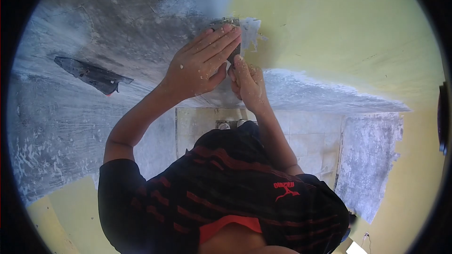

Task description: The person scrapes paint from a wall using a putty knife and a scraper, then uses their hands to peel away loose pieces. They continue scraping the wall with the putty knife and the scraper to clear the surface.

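My right hand (250,84) is closed round the lower end of a dark flat scraper (233,55), thumb along it. Over the blade lies my left hand (200,63), flat with its fingers stretched out, pressing it to the wall. Most of the blade and the handle are hidden by the hands. Pale flakes and dust cling to both hands. The scraper sits where bare grey wall (136,33) meets yellow paint (320,23), beside a ragged whitish patch (251,30).
A long dark fitting (92,75) juts from the grey wall at left. Tiled floor (306,134) shows below, with my feet (225,125) near the wall. A dark object (442,117) is at the far right edge, and another scraped patch (369,155) lies at right.
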Demonstrator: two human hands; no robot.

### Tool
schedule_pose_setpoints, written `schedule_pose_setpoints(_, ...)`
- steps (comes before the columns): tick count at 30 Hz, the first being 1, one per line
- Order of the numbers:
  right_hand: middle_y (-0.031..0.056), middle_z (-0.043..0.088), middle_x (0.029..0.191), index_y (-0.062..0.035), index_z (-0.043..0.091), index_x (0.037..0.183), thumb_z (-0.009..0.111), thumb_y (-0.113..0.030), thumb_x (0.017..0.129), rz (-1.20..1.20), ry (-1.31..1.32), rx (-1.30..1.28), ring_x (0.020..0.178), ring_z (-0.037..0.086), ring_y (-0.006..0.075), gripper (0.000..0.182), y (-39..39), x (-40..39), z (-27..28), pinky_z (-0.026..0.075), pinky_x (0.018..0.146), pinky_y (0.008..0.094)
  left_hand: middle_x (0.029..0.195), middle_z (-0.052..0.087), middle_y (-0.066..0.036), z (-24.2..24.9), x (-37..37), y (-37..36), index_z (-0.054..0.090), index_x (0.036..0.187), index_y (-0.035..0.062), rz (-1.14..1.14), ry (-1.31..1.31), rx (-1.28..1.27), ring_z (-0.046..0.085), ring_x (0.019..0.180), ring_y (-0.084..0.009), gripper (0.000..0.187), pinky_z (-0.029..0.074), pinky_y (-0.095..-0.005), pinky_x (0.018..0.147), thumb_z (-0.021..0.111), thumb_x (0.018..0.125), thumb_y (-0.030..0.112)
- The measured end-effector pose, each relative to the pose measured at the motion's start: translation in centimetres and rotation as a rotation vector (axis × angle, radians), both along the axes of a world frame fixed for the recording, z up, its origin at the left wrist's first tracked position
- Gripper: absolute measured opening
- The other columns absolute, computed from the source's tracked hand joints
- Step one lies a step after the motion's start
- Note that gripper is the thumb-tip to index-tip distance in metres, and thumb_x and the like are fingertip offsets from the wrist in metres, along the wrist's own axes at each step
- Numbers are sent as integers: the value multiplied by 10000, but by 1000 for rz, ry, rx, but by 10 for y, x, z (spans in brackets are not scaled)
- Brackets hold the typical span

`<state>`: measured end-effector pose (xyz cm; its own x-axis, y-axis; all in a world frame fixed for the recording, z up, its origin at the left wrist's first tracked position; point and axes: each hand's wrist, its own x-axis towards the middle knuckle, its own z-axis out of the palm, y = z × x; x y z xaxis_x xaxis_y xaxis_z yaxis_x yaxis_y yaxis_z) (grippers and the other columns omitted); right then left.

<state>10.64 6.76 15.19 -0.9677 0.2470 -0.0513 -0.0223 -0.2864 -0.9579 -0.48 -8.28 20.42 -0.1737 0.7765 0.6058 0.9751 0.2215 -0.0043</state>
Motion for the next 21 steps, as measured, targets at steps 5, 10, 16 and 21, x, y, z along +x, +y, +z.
schedule_pose_setpoints(5, -44, 485, 624, -77, 562, 783, 509, -435, 1137, -4, 2, 7, 523, 413, 53, 507, 2, 3, -4, 304, 479, 255, 1558, 583, -43, 0, 3, 1, 631, 1461, 82, -12, -20, 1, 522, 1466, -208, 621, 443, -423, 1213, 709, 845, 62)
schedule_pose_setpoints(10, -55, 437, 611, -92, 542, 810, 476, -415, 1149, -138, 34, 121, 483, 388, 45, 473, 3, 10, -22, 274, 442, 245, 1588, 551, -47, -6, 5, 9, 604, 1484, 77, -70, -95, -71, 492, 1491, -220, 663, 439, -428, 1218, 724, 833, 56)
schedule_pose_setpoints(16, -36, 497, 671, -38, 587, 804, 528, -342, 1144, -211, 51, 36, 610, 453, 65, 460, 14, 17, -30, 369, 547, 268, 1615, 519, -52, -6, 17, 34, 559, 1516, 45, -119, -41, -70, 474, 1506, -233, 701, 415, -439, 1236, 727, 835, 66)
schedule_pose_setpoints(21, -13, 512, 695, -28, 585, 824, 522, -342, 1146, -246, 120, 9, 615, 462, 73, 455, 10, 16, -23, 397, 549, 277, 1655, 439, -164, 8, 37, 29, 484, 1551, -21, -5, -139, -98, 430, 1533, -313, 788, 391, -457, 1242, 752, 829, 146)
